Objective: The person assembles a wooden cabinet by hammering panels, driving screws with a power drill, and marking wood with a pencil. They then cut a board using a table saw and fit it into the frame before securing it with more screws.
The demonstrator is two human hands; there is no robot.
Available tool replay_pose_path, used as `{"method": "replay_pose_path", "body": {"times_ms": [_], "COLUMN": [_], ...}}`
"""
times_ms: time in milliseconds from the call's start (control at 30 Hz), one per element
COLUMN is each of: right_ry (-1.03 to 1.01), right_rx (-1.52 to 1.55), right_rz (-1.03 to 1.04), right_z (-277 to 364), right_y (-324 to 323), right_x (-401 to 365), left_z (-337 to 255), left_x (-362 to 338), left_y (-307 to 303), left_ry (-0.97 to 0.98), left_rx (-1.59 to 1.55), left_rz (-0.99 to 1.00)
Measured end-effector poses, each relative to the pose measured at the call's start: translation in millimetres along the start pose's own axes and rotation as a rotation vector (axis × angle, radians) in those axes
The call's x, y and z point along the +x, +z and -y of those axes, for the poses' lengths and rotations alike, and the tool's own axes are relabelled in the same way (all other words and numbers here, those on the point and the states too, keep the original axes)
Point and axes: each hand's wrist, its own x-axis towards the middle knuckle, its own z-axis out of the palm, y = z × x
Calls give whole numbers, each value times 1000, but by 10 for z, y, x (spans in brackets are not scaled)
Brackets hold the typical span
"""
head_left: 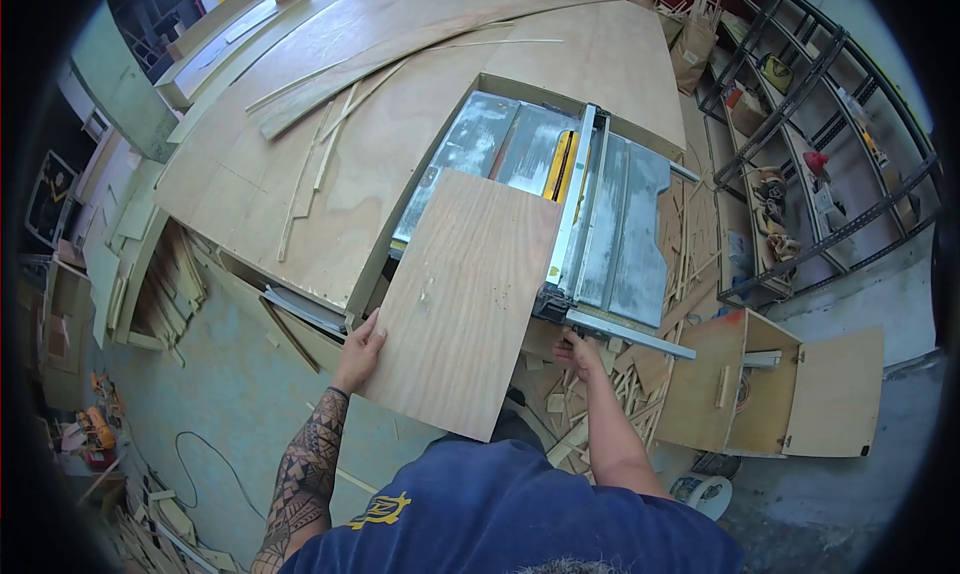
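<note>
A rectangular plywood panel [455, 294] lies on the near left part of a table saw [620, 244], its near end hanging over the front edge toward my body. My left hand [362, 354] grips the panel's left edge near its front corner, thumb on top. The panel's right edge lies along the saw's metal rip fence [572, 214]. Just beyond its far end is the yellow blade insert [561, 164]. My right hand [577, 354] is under the front rail [630, 334], close to the fence's black clamp [553, 302], fingers curled; what they hold is hidden.
A large plywood worktable [370, 164] surrounds the saw, with long boards and thin strips [320, 164] on it. Offcuts [640, 389] litter the floor at right. An open wooden cabinet [705, 384] and metal shelving [800, 144] stand on the right. A cable [215, 454] crosses the left floor.
</note>
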Motion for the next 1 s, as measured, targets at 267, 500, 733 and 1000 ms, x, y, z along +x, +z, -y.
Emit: {"method": "replay_pose_path", "body": {"times_ms": [267, 500, 733, 1000], "right_ry": [-210, -68, -99, -143], "right_rx": [-685, -803, -802, -646], "right_rz": [-490, -568, -557, -315], "right_z": [15, 263, 238, -173], "right_y": [357, 575, 525, 128], "right_x": [-59, -386, -351, 281], "left_z": [-8, 134, 78, 38], "left_x": [50, 216, 236, 224], "left_y": [-55, -57, -67, -48], "left_ry": [61, 62, 57, 96], "left_rx": [133, 171, 170, 120], "left_rz": [-41, -66, -30, -6]}}
